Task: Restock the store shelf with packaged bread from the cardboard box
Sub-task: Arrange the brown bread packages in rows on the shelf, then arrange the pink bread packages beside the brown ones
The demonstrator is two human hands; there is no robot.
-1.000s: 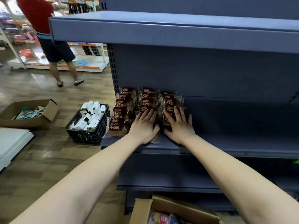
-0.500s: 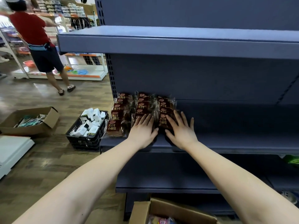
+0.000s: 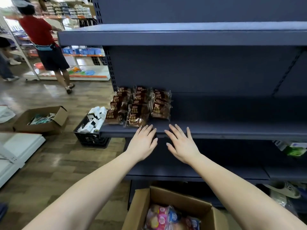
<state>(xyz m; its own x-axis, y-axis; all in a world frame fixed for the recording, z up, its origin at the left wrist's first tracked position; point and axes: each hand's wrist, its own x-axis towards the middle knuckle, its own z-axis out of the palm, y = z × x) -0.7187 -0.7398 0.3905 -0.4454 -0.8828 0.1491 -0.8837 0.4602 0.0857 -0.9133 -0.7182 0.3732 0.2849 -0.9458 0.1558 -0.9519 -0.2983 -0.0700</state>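
Observation:
Several brown bread packs [image 3: 137, 105] lie in three rows at the left end of the dark blue shelf [image 3: 232, 128]. My left hand [image 3: 142, 143] hovers palm down just in front of the shelf's front edge, fingers apart, holding nothing. My right hand [image 3: 181, 143] is beside it, also flat, spread and empty. Neither hand touches the packs. Below me stands the open cardboard box [image 3: 166, 196], with colourful packaged bread [image 3: 162, 218] inside.
A black crate [image 3: 91, 136] of white boxes stands on the floor left of the shelf, with an open cardboard box [image 3: 41, 120] further left. A person in a red shirt [image 3: 44, 40] walks in the aisle behind. White panels [image 3: 15, 150] lie at the left.
Both hands have pulled back off the front bread packs toward me and now hover at the shelf edge. The view has tilted down, showing more of the box.

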